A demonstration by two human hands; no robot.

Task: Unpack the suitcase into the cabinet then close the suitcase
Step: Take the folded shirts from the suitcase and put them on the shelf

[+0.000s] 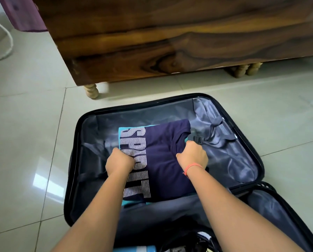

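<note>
Floor [30, 128]: left hand [119, 161], right hand [193, 155] grip shirt's [163, 160] edges.

Bare lining [230, 160] flanks the folded shirt [166, 160]; strap buckle [198, 139] lies just right.

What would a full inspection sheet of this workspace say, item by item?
Surface: pale, glossy tiled floor.
Job's things: the suitcase lies open on the floor. Inside it, a folded navy T-shirt with white lettering lies on a teal garment. The wooden cabinet stands beyond, on turned legs.
Clutter: a loose strap buckle lies on the lining. The items at the near edge are too unclear to name.
Grips: the left hand grips the T-shirt's left edge. The right hand grips its right edge near the collar.
Cables: a white cable is looped on the floor, far left.
Surroundings: a purple cloth hangs beside the cabinet.
</note>
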